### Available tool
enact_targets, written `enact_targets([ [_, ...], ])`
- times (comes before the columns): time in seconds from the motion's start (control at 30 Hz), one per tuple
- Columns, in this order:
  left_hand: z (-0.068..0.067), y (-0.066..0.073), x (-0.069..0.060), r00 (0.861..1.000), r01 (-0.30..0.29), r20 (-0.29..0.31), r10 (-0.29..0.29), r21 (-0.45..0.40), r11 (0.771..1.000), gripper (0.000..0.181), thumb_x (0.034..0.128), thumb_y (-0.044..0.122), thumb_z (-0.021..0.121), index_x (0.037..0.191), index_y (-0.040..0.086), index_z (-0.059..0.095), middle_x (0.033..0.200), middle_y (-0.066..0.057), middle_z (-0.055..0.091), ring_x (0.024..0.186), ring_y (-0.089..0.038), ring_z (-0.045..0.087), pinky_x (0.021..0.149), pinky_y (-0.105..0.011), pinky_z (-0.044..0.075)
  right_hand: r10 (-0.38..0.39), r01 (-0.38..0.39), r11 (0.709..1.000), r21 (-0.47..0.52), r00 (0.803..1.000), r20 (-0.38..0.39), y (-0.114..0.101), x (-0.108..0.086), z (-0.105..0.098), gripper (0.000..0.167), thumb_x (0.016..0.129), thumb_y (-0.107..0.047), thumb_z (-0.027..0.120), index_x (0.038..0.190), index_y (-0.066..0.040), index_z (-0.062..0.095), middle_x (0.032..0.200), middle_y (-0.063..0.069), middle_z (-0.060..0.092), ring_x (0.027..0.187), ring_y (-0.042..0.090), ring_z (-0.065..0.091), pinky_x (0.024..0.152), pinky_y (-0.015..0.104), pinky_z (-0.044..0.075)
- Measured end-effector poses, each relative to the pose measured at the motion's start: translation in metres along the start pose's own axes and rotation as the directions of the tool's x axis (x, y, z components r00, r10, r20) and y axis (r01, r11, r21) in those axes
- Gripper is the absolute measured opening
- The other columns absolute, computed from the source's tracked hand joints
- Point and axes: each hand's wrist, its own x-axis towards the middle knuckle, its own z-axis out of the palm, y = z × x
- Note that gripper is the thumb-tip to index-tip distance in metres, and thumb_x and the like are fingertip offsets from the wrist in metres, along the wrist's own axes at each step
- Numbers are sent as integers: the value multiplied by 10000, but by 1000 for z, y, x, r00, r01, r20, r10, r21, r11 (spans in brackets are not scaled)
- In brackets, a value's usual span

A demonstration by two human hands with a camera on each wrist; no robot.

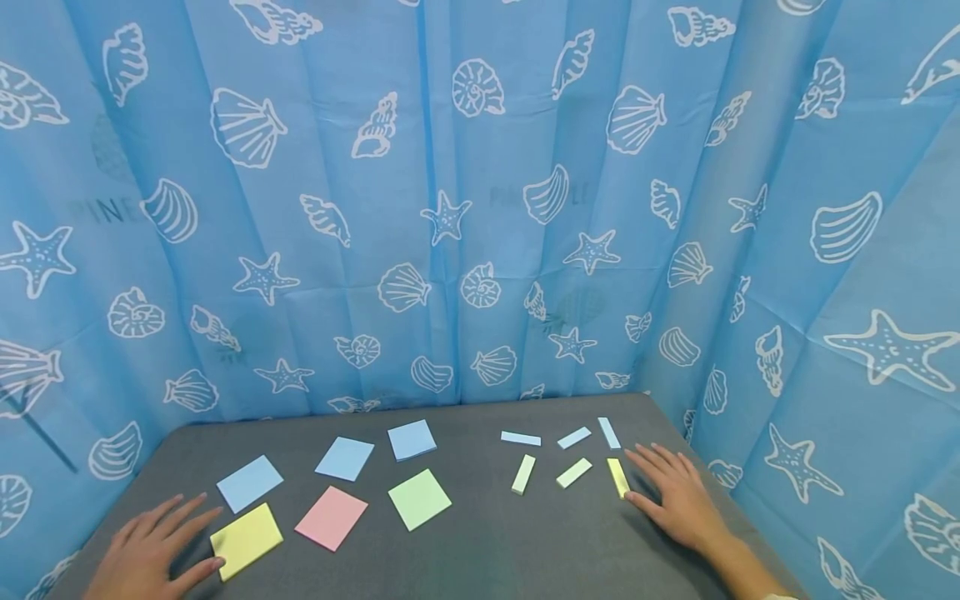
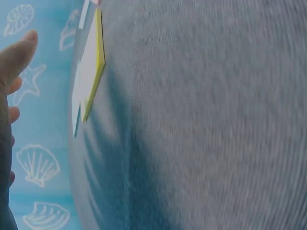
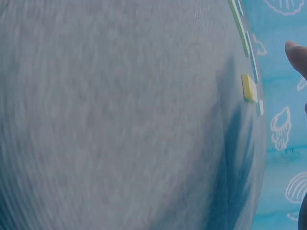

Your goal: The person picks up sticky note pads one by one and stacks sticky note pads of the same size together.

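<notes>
My left hand (image 1: 153, 546) hovers with fingers spread beside a square yellow sticky note pad (image 1: 247, 540); in the head view its thumb tip overlaps the pad's near corner. The left wrist view shows a gap between the thumb (image 2: 19, 55) and the yellow pad (image 2: 91, 67), so nothing is held. On the other side, my right hand (image 1: 678, 500) is held over the table next to a narrow yellow sticky note strip (image 1: 618, 478). Its fingers are extended and grip nothing. From the right wrist, the thumb (image 3: 297, 57) appears apart from the yellow strip (image 3: 248, 88).
A pink square pad (image 1: 332, 518), a green one (image 1: 420, 499) and three blue ones, including a blue pad (image 1: 344, 458), lie left. Narrow blue strips (image 1: 521, 438) and green strips (image 1: 523, 474) lie right. Blue shell-patterned curtains (image 1: 480, 208) border the grey table (image 1: 480, 558).
</notes>
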Motion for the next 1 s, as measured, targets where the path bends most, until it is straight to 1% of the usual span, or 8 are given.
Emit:
enact_targets([
  [0.2, -2, 16, 4, 999, -25, -27, 25, -4, 1000, 651, 766, 588, 723, 1231, 138, 650, 1265, -183, 573, 1147, -465, 461, 959, -691, 262, -36, 36, 999, 15, 999, -29, -9, 6, 4, 594, 778, -308, 797, 1295, -88, 606, 1300, 161, 586, 1225, 420, 455, 971, 674, 270],
  [0.3, -1, 21, 5, 998, -41, -45, 40, -16, 999, 609, 769, 557, 737, 1208, 141, 662, 1235, -174, 597, 1141, -454, 472, 962, -678, 268, -48, 49, 998, 29, 998, -45, -14, 8, 6, 584, 774, -288, 802, 1287, -85, 612, 1294, 159, 592, 1225, 413, 460, 966, 678, 274],
  [0.4, 2, 25, 6, 992, -74, -101, 72, -22, 997, 565, 742, 519, 774, 1157, 145, 688, 1192, -145, 626, 1118, -429, 494, 958, -659, 283, -75, 78, 996, 34, 995, -71, -18, 11, 8, 579, 765, -270, 802, 1277, -70, 619, 1279, 154, 604, 1214, 406, 474, 956, 676, 288],
  [0.47, 4, 27, 7, 982, -108, -158, 103, -21, 994, 540, 707, 487, 808, 1120, 153, 706, 1161, -116, 642, 1096, -402, 509, 949, -638, 303, -95, 99, 994, 41, 992, -88, -20, 12, 10, 575, 760, -260, 800, 1272, -67, 624, 1270, 145, 612, 1207, 399, 484, 947, 673, 299],
  [0.57, 7, 30, 8, 963, -154, -230, 143, -31, 988, 512, 664, 439, 844, 1079, 166, 722, 1137, -87, 655, 1072, -373, 518, 934, -613, 322, -115, 122, 991, 60, 987, -110, -24, 13, 13, 572, 754, -247, 798, 1273, -79, 627, 1261, 140, 618, 1196, 387, 492, 934, 663, 313],
  [0.77, 8, 44, 13, 944, -183, -289, 159, -61, 981, 477, 647, 410, 861, 1049, 192, 728, 1108, -61, 673, 1063, -356, 536, 900, -589, 342, -142, 155, 984, 86, 980, -139, -34, 17, 18, 566, 745, -234, 804, 1265, -87, 633, 1259, 134, 620, 1174, 378, 511, 922, 635, 339],
  [0.87, 9, 50, 15, 927, -217, -332, 176, -91, 972, 466, 639, 391, 866, 1042, 198, 733, 1109, -49, 678, 1060, -344, 544, 886, -580, 345, -159, 174, 981, 90, 976, -148, -40, 19, 21, 552, 740, -229, 806, 1247, -83, 641, 1251, 125, 626, 1165, 375, 522, 922, 631, 347],
  [1.0, 12, 56, 17, 898, -265, -392, 201, -115, 957, 480, 618, 378, 875, 1040, 202, 732, 1111, -41, 680, 1061, -310, 532, 865, -560, 349, -168, 187, 976, 110, 973, -161, -47, 22, 25, 538, 736, -225, 807, 1232, -93, 647, 1239, 125, 631, 1169, 367, 522, 921, 626, 345],
])
